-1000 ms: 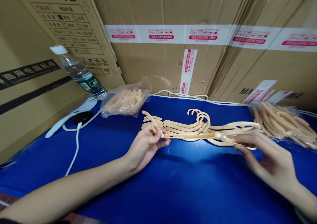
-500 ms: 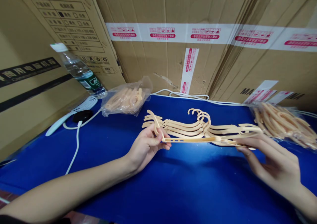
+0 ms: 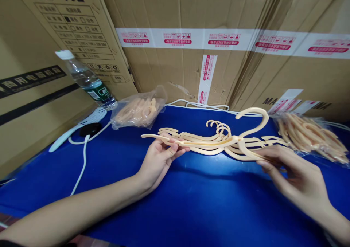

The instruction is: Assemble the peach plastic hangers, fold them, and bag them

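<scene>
Above a glossy blue bench (image 3: 191,203), in front of a row of beige plastic hangers (image 3: 209,152): holding crosswise a jointed beige plastic hanger (image 3: 229,142), with long axis left to right (far right end hidden). Pinched in closed left hand (image 3: 158,157) and, nearer the hook (image 3: 265,119), in closed right hand (image 3: 294,170).

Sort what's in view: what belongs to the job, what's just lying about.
Job:
held hanger, in left hand and right hand
hangers behind it
probably left bag and right bag of similar pieces

Lying about:
bottle
hairbrush
white cable
black disc
cardboard boxes
</scene>
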The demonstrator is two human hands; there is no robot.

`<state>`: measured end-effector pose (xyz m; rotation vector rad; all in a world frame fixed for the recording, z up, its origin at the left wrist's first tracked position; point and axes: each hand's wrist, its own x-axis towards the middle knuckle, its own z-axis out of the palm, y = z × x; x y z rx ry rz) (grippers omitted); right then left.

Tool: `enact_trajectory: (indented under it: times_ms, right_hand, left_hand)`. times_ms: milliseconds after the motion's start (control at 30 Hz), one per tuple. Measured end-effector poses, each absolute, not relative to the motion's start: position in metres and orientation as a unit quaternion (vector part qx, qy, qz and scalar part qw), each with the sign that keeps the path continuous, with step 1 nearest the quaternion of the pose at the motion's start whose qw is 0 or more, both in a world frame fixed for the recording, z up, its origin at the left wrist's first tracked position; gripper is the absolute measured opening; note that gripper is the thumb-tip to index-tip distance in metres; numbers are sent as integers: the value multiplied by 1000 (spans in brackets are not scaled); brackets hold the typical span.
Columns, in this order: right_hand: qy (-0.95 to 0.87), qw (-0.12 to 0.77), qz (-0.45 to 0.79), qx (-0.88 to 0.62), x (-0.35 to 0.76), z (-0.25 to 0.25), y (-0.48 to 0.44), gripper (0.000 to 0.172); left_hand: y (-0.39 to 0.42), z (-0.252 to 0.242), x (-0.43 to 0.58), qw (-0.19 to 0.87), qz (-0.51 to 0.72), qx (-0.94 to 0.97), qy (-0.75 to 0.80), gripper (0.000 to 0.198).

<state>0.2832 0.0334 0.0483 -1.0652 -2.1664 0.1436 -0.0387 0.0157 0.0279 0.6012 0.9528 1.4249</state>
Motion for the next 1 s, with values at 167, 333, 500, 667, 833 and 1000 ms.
enact_trajectory:
  times_ms: [167, 333, 500, 667, 833, 1000]
  right_hand:
    - [-807, 333, 158, -461, 293, 61, 41, 15]
    - [-825, 224, 244, -457, 306, 69, 50, 21]
    - [-857, 130, 245, -434, 310, 61, 50, 18]
    - [-901, 89, 139, -402, 306, 55, 51, 12]
    - [-903, 143, 74, -398, 301, 42, 54, 15]
    - [-886, 233, 13, -401, 298, 20, 69, 15]
  left_hand:
    - [-5, 21, -29, 617, 477, 466, 419, 21]
    - [-30, 15, -28, 174, 280, 913, 239, 32]
    - [-30, 12, -32, -22, 174, 936, 306, 61]
    - [-24, 4, -34, -76, 137, 926, 344, 65]
    - [-12, 3, -39, -59, 126, 910, 392, 68]
    - [14, 1, -50, -14, 123, 906, 405, 70]
